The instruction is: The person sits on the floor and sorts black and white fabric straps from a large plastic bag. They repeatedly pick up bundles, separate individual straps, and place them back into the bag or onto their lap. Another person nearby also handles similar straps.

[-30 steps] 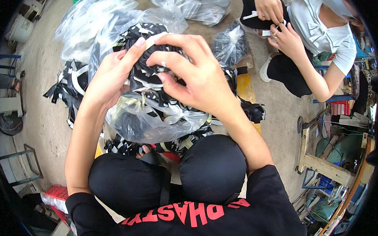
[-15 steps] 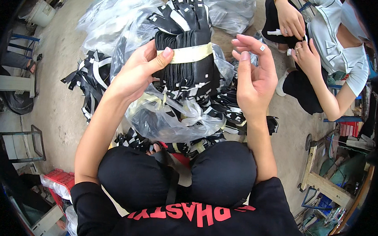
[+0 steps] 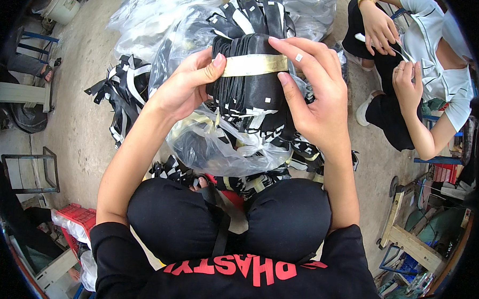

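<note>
Bundled black strips [image 3: 250,91] are gripped between both hands [image 3: 187,86] [image 3: 322,106], near a clear bag [image 3: 231,161] with dark contents [image 3: 192,145].

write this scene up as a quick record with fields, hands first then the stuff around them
left hand: grips the left side of the bundle, thumb on the band
right hand: fingers spread at the bundle's right side; firmness of contact unclear
bundle: stacked black strips with white parts
band: pale yellow, around the bundle
clear bag: below the bundle, nearer the knees
strip pile: black and white, on the floor to the left
co-worker: upper right, pale top
</note>
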The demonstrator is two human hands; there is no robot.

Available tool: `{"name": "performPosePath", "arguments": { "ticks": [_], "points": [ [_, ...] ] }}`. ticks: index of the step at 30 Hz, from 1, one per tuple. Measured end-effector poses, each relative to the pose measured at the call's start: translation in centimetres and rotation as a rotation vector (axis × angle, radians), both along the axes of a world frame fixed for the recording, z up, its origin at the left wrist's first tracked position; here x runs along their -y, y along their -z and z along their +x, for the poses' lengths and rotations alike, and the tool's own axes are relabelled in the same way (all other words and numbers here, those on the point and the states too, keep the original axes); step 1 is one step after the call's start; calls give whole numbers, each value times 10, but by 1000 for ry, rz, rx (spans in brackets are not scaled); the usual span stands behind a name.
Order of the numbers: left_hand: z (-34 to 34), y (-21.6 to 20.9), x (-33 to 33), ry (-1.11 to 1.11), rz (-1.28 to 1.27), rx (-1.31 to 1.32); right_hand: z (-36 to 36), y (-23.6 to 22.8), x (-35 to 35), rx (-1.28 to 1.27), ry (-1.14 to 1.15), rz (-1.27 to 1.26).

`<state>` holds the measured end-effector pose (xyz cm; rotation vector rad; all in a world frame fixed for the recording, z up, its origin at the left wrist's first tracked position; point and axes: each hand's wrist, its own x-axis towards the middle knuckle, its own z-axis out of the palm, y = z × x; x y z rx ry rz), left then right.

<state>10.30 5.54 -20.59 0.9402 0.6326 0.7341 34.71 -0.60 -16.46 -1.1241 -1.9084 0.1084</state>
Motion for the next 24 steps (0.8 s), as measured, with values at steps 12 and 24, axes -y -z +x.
{"name": "performPosePath", "arguments": {
  "ticks": [12, 24],
  "points": [
    [0, 8, -5, 8, -102, 76, 2, -3, 10, 41, -111, 119],
    [-3, 18, -9, 165, -60, 78, -1, 2, 6, -173, 4, -39]
  ]
}}
